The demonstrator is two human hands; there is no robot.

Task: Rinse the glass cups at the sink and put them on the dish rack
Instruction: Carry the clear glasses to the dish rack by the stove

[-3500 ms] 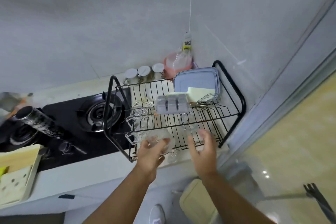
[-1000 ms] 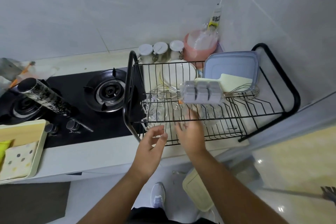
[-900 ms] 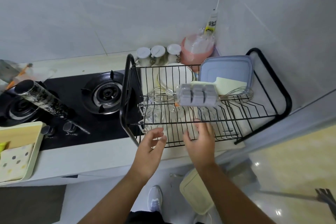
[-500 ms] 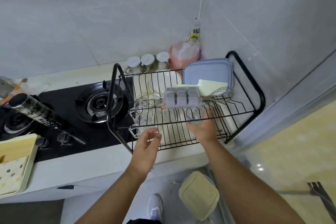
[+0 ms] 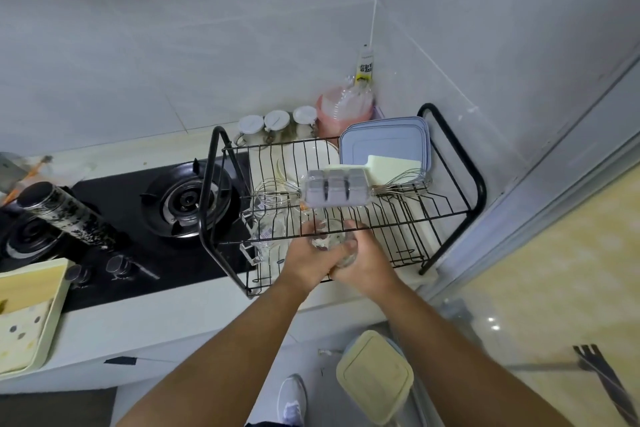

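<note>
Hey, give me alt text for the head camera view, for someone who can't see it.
A person's left hand and right hand together hold a clear glass cup at the front of a black wire dish rack. Its top tier carries a grey ice cube tray and wire whisks; a black gas stove sits to its left.

Dish rack (image 5: 479, 191) on the table (image 5: 145, 319), in the wall corner, right of the stove (image 5: 187, 199).
Three jars (image 5: 277, 121) and a jug (image 5: 343, 111) stand behind the rack. A box lid (image 5: 384, 142) lies at its back right, and an ice tray (image 5: 334, 187) sits mid-rack between two whisks (image 5: 273, 189). At the front, the left hand (image 5: 306, 262) and right hand (image 5: 367, 260) hold a glass cup (image 5: 332, 241), with a second cup (image 5: 268, 232) just to its left. A bin (image 5: 375, 374) stands on the floor below.
</note>
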